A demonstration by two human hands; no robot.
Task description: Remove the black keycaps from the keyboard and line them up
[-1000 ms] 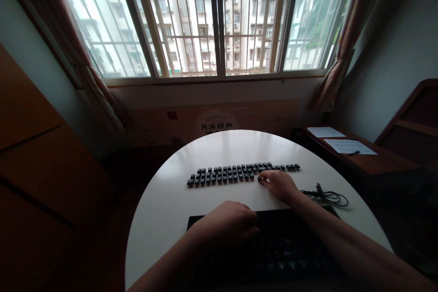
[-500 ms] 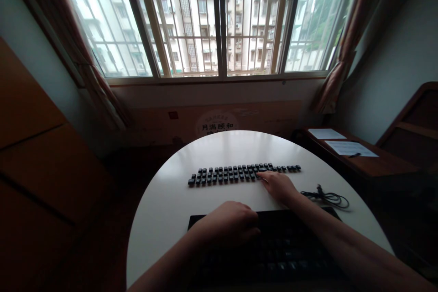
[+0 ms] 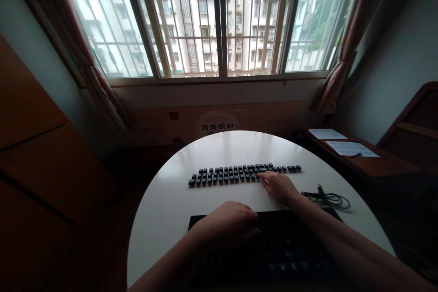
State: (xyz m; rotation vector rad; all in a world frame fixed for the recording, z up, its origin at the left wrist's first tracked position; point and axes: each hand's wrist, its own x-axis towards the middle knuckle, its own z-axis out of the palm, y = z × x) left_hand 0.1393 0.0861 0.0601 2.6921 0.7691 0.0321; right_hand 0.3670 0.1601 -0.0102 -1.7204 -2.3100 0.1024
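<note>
Head view: my right hand point(image 3: 278, 187) touched the keycaps point(image 3: 226, 174) rowed on the table point(image 3: 164, 219), grip unclear. My left hand point(image 3: 229, 223) lay curled on the keyboard point(image 3: 294, 246), contents hidden. Keycaps seemed light, hard, slick; best pinched by the sides.

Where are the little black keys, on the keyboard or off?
Off: the keycaps lie in rows on the white table, beyond the dark keyboard.
</note>
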